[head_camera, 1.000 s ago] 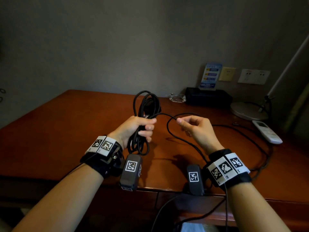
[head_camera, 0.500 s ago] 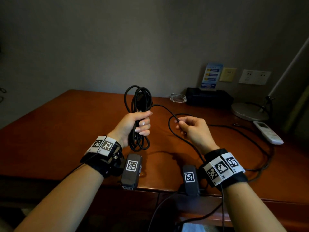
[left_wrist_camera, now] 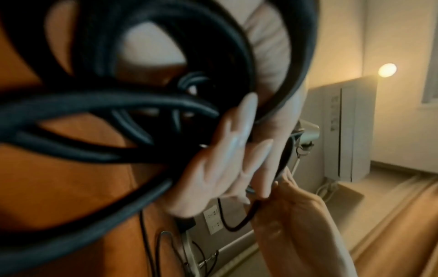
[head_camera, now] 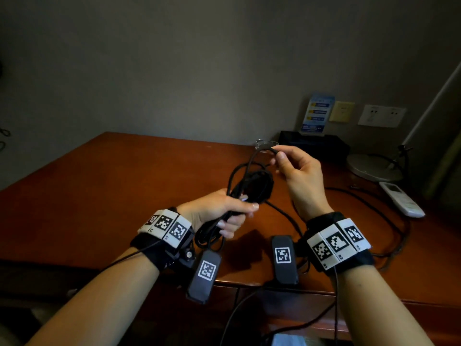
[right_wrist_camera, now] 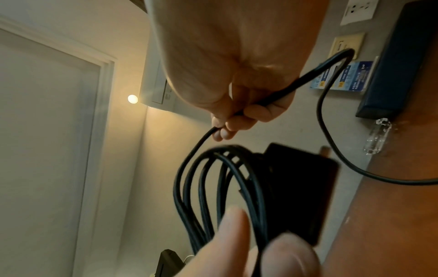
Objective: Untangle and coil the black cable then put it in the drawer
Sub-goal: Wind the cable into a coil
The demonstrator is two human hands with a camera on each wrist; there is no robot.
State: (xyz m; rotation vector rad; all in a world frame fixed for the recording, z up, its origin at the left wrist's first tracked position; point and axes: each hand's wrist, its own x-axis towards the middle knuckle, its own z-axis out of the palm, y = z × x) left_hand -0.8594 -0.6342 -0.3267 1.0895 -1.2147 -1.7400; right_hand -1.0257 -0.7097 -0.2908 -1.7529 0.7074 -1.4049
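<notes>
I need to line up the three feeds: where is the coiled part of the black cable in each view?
Head: coil at centre, gripped by the left hand.
Left wrist: coil fills the upper left, blurred and close.
Right wrist: coil at lower centre.
Shared landmark: the right hand pinching the loose strand, in all three.

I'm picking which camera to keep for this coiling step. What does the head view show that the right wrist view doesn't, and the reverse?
Only the head view shows the white remote, the lamp base and slack cable lying across the desk. Only the right wrist view shows the wall air conditioner and the lit bulb. Both show the left hand gripping the coiled black cable and the right hand pinching a strand.
</notes>
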